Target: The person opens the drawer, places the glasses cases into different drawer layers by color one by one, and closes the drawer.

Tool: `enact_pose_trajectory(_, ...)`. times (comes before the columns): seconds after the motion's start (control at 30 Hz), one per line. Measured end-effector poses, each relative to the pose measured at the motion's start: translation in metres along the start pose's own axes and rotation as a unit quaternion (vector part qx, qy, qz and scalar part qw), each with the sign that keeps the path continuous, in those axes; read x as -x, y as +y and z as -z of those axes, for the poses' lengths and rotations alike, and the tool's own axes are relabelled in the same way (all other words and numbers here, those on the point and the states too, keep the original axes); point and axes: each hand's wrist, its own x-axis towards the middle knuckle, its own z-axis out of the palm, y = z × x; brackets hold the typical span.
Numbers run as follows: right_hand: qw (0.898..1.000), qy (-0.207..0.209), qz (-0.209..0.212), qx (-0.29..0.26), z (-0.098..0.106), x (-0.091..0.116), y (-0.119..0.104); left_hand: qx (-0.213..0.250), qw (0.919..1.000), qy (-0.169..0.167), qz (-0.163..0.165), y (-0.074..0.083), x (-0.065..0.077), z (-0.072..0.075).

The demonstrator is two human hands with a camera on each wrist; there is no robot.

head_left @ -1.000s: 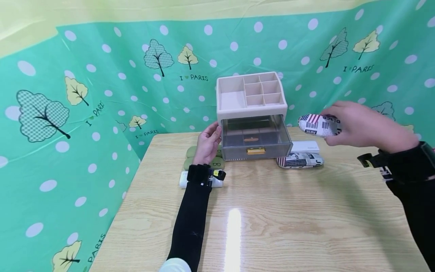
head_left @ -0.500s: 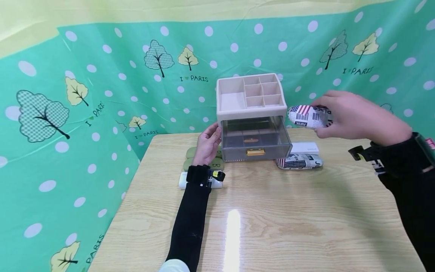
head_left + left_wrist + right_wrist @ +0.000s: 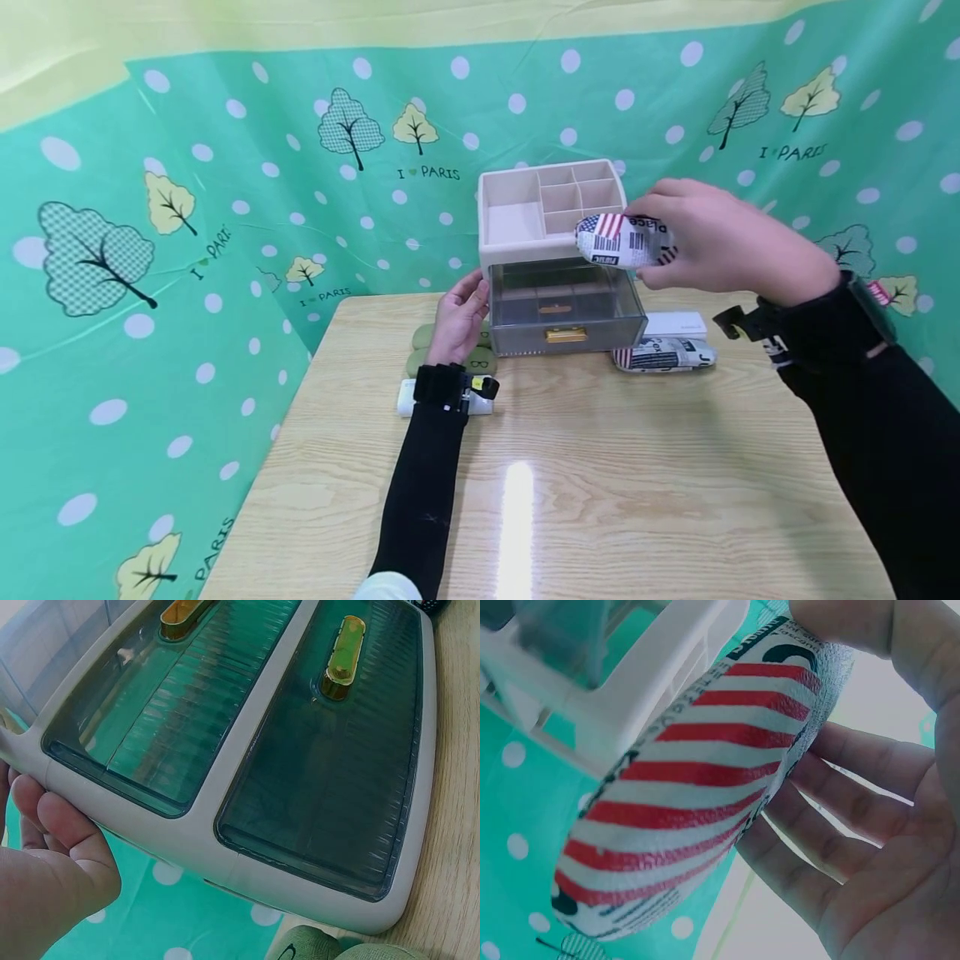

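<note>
A white desktop drawer organizer (image 3: 555, 246) stands at the back of the table, its smoky clear top drawer (image 3: 567, 335) pulled out. My left hand (image 3: 459, 317) holds the organizer's left side, fingertips at the frame in the left wrist view. Two shut lower drawers with gold handles (image 3: 345, 656) show there. My right hand (image 3: 720, 242) grips one end of a newspaper-print glasses case (image 3: 618, 240) with flag stripes, thumb on one side and fingers on the other. This case is raised above the open drawer and overlaps the organizer's right upper edge in the head view.
Right of the organizer lie a second newspaper-print case (image 3: 663, 355) and a white box-like item (image 3: 675, 323). Two green glasses cases (image 3: 480, 362) and a white case (image 3: 406, 398) lie partly under my left arm. A green dotted curtain (image 3: 420, 217) hangs behind the table (image 3: 600, 475).
My right hand has carried the newspaper-print glasses case left and slightly up, from beside the organizer to over its right part. The left hand and the pulled-out drawer have stayed in place.
</note>
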Motion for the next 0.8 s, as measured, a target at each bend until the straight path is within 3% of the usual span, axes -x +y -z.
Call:
enact_pose_trajectory(0.4, 0.998, 0.013, 0.055, -0.028, -0.005, -0.02, -0.026, 0.001, 1.0, -0.007, -0.002, -0.001, 0.001, -0.003)
enact_pose_trajectory(0.8, 0.991, -0.016, 0.125, -0.034, -0.013, -0.049, -0.051, -0.005, 1.0, -0.004, -0.003, -0.002, -0.001, 0.001)
